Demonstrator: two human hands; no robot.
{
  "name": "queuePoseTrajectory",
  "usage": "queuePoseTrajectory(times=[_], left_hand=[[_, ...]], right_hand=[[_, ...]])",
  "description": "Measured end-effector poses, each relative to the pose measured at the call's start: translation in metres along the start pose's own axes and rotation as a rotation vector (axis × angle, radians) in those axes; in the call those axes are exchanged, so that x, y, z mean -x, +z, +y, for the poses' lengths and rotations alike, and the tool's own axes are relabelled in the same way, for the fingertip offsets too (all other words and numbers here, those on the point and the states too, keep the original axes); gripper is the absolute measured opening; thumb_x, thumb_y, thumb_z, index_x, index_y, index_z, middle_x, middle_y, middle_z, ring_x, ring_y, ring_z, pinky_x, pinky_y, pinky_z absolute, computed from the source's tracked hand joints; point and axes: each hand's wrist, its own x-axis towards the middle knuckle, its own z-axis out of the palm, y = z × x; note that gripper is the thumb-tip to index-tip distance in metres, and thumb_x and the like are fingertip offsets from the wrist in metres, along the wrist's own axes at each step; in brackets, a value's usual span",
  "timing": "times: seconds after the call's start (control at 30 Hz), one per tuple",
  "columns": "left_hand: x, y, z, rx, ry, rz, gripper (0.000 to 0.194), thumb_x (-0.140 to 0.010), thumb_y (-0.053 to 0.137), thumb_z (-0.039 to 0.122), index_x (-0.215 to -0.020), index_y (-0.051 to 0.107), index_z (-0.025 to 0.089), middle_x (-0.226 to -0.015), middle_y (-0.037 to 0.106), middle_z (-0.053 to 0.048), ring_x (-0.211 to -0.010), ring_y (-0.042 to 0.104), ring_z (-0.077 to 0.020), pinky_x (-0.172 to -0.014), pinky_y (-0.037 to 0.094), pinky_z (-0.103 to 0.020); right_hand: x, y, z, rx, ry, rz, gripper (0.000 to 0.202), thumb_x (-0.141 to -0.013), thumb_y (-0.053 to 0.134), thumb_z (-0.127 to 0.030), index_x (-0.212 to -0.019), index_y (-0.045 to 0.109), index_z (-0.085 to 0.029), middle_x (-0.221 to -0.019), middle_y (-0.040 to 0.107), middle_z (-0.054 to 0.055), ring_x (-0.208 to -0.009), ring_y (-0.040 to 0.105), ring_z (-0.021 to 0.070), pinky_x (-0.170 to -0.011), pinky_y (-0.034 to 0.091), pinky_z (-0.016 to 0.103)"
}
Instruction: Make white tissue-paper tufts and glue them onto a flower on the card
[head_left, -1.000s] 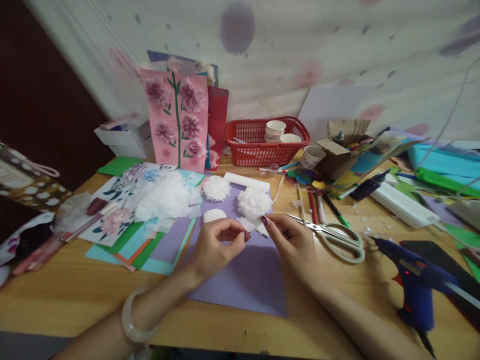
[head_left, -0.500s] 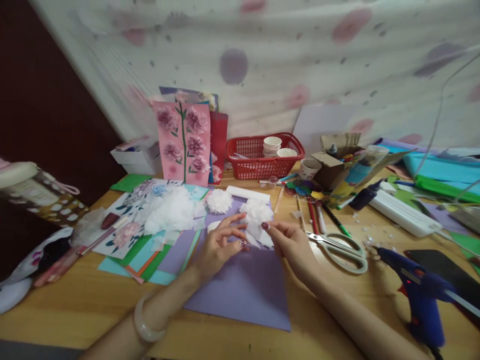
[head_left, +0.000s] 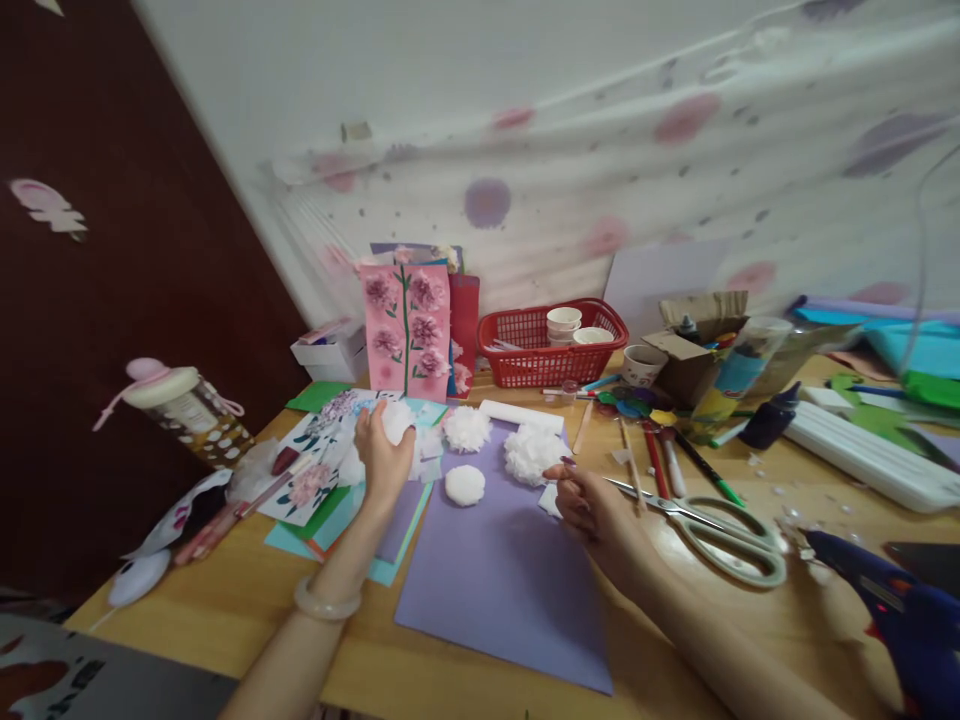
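My left hand (head_left: 386, 455) reaches over a pile of white tissue pieces (head_left: 349, 460) on the left, thumb and fingers apart around the white paper. My right hand (head_left: 592, 500) is curled, with thumb and fingertips pressed together beside a fluffy white tissue flower (head_left: 531, 453); anything in the pinch is too small to make out. A second white flower (head_left: 466, 428) and a round white pad (head_left: 465, 485) lie on the purple sheet (head_left: 510, 590). A small pale piece of paper (head_left: 550, 499) shows next to my right hand.
Scissors (head_left: 720, 530) and a blue glue gun (head_left: 862, 580) lie to the right. Behind are a red basket (head_left: 551, 370) with cups, a white paper roll (head_left: 521, 415) and a pink flower card (head_left: 409, 330). A bottle (head_left: 191, 410) stands at left.
My left hand has moved left and away from my right hand, onto the tissue pile. My right hand stays near the flower, fingers more curled. The view has shifted left and up.
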Motion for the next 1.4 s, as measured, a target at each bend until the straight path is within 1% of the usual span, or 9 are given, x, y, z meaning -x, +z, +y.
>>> queuePoseTrajectory(times=[0.07, 0.17, 0.23, 0.33, 0.5, 0.77, 1.0, 1.2, 1.4], left_hand=[[0.004, -0.001, 0.002, -0.109, 0.081, 0.093, 0.055, -0.070, 0.064, 0.011, -0.124, 0.051, 0.017, -0.151, 0.025, -0.017, -0.143, 0.012, -0.0367, -0.115, 0.007, -0.059], [0.028, 0.008, 0.010, -0.253, 0.386, 0.064, 0.045, -0.076, 0.060, 0.013, -0.121, 0.052, 0.017, -0.136, 0.044, -0.017, -0.134, 0.035, -0.0329, -0.110, 0.023, -0.054], [0.049, 0.017, 0.018, -0.223, 0.580, -0.158, 0.028, -0.081, 0.057, 0.014, -0.108, 0.059, 0.020, -0.116, 0.061, -0.011, -0.118, 0.051, -0.0269, -0.104, 0.034, -0.047], [0.076, 0.029, 0.031, -0.197, 0.647, -0.525, 0.012, -0.084, 0.061, 0.019, -0.095, 0.065, 0.022, -0.094, 0.070, -0.004, -0.098, 0.061, -0.0223, -0.097, 0.037, -0.043], [0.099, 0.034, 0.035, -0.187, 0.519, -0.753, 0.023, -0.074, 0.074, 0.020, -0.096, 0.068, 0.022, -0.102, 0.069, -0.006, -0.101, 0.058, -0.0259, -0.088, 0.040, -0.042], [0.088, 0.025, 0.026, 0.108, 0.312, -0.700, 0.011, -0.077, 0.068, 0.015, -0.069, 0.063, 0.019, -0.082, 0.068, -0.004, -0.088, 0.062, -0.0197, -0.081, 0.047, -0.033], [0.094, 0.026, 0.025, -0.001, 0.344, -0.765, 0.025, -0.065, 0.078, 0.014, -0.087, 0.067, 0.020, -0.106, 0.066, -0.008, -0.107, 0.058, -0.0261, -0.092, 0.045, -0.042], [0.093, 0.025, 0.025, 0.127, 0.323, -0.732, 0.015, -0.071, 0.070, 0.007, -0.066, 0.062, 0.019, -0.087, 0.068, -0.004, -0.092, 0.062, -0.0210, -0.085, 0.046, -0.037], [0.087, 0.020, 0.026, 0.224, 0.231, -0.655, 0.016, -0.073, 0.072, 0.015, -0.063, 0.060, 0.018, -0.077, 0.065, -0.003, -0.080, 0.061, -0.0172, -0.076, 0.046, -0.030]], right_hand=[[-0.001, 0.001, -0.003, -0.176, 0.071, 0.002, 0.023, -0.074, 0.067, -0.037, -0.078, 0.064, -0.014, -0.052, 0.036, -0.009, -0.038, 0.028, 0.0042, -0.037, 0.021, 0.017], [-0.001, 0.001, -0.006, -0.338, 0.195, -0.020, 0.024, -0.082, 0.060, -0.036, -0.082, 0.066, -0.013, -0.066, 0.058, 0.002, -0.055, 0.056, 0.0113, -0.050, 0.043, 0.021], [-0.001, 0.001, -0.007, -0.378, 0.248, -0.066, 0.029, -0.086, 0.055, -0.040, -0.087, 0.066, -0.013, -0.080, 0.067, 0.010, -0.074, 0.065, 0.0180, -0.066, 0.050, 0.027], [-0.001, 0.002, -0.004, -0.434, 0.259, -0.168, 0.038, -0.089, 0.049, -0.047, -0.091, 0.065, -0.013, -0.085, 0.069, 0.013, -0.080, 0.067, 0.0205, -0.078, 0.050, 0.031], [0.002, 0.005, 0.004, -0.417, 0.298, -0.288, 0.041, -0.086, 0.052, -0.055, -0.097, 0.061, -0.017, -0.081, 0.069, 0.007, -0.078, 0.067, 0.0204, -0.069, 0.049, 0.029], [0.004, 0.009, 0.010, -0.305, 0.332, -0.374, 0.045, -0.084, 0.052, -0.059, -0.108, 0.054, -0.022, -0.096, 0.069, 0.009, -0.095, 0.066, 0.0256, -0.079, 0.047, 0.038], [0.005, 0.007, 0.008, -0.327, 0.339, -0.382, 0.045, -0.083, 0.052, -0.060, -0.110, 0.054, -0.024, -0.099, 0.069, 0.007, -0.086, 0.068, 0.0211, -0.071, 0.045, 0.029], [0.007, 0.007, 0.008, -0.297, 0.352, -0.390, 0.046, -0.081, 0.057, -0.059, -0.110, 0.056, -0.023, -0.092, 0.070, 0.006, -0.093, 0.067, 0.0232, -0.087, 0.044, 0.038], [0.002, -0.001, 0.015, -0.027, 0.101, -0.310, 0.035, -0.071, 0.077, -0.035, -0.101, 0.064, -0.020, -0.091, 0.066, 0.003, -0.081, 0.064, 0.0175, -0.079, 0.050, 0.034]])
